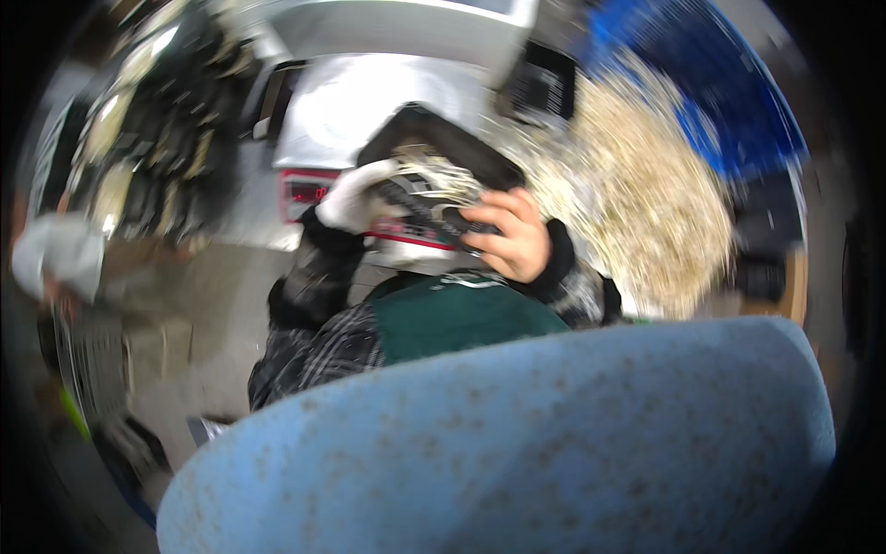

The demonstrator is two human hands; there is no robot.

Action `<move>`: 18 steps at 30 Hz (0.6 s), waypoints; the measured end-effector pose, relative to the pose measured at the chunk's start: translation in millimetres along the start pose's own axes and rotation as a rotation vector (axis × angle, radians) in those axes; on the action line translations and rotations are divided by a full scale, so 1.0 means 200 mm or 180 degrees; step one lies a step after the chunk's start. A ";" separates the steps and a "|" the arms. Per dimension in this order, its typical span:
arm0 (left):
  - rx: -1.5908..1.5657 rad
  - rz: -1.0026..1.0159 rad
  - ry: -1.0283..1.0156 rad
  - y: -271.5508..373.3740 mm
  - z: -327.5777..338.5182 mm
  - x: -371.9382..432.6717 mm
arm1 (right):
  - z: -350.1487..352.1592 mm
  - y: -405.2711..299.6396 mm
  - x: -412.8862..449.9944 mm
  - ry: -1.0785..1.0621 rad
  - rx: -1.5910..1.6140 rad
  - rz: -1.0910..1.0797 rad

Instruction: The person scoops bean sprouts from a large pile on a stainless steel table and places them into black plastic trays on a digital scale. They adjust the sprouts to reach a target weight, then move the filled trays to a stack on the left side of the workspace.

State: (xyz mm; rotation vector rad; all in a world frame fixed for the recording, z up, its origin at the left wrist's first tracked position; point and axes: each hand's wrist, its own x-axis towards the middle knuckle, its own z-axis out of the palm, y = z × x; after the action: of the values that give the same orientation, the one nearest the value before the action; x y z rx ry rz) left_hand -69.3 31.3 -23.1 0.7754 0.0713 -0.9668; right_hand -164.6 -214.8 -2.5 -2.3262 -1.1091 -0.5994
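Note:
My left hand, in a white glove, grips the left side of a black plastic tray tilted above a scale with a metal platform. Pale thin strands, perhaps enoki mushrooms or sprouts, lie in the tray's near part, blurred by motion. My bare right hand is at the tray's near right corner, its fingers curled round a dark piece that may be a tray edge or a packet. The red-framed display of the scale glows left of my left hand.
A large heap of pale strands lies at the right, below a blue plastic crate. A black tray stands behind it. Many filled dark trays are at the left. Another person's pale sleeve or garment shows at far left.

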 end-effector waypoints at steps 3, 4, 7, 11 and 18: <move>0.0173 0.1284 0.0691 -0.06 -0.03 -0.11 | -0.06 0.04 -0.21 0.0659 -0.0220 0.1155; -0.0013 0.1420 0.0636 -0.06 -0.03 -0.15 | -0.07 0.09 -0.33 0.0718 -0.0567 0.1531; -0.0125 0.1876 0.0776 -0.03 -0.03 -0.16 | 0.17 0.11 -0.63 -0.0012 -0.0225 0.1885; 0.0184 0.2101 0.1555 -0.04 -0.06 -0.01 | 0.49 0.16 -0.62 -0.0872 -0.0898 0.1098; 0.2137 0.2579 0.2722 0.02 -0.08 -0.10 | 0.13 0.59 -0.56 -0.0002 -0.1178 0.2347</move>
State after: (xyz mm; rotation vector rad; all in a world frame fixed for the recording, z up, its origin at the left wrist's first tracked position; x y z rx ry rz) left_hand -73.2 56.6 -25.8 1.6345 0.1595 0.1921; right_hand -129.8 -329.8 -115.6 -2.7884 -0.0788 -0.5346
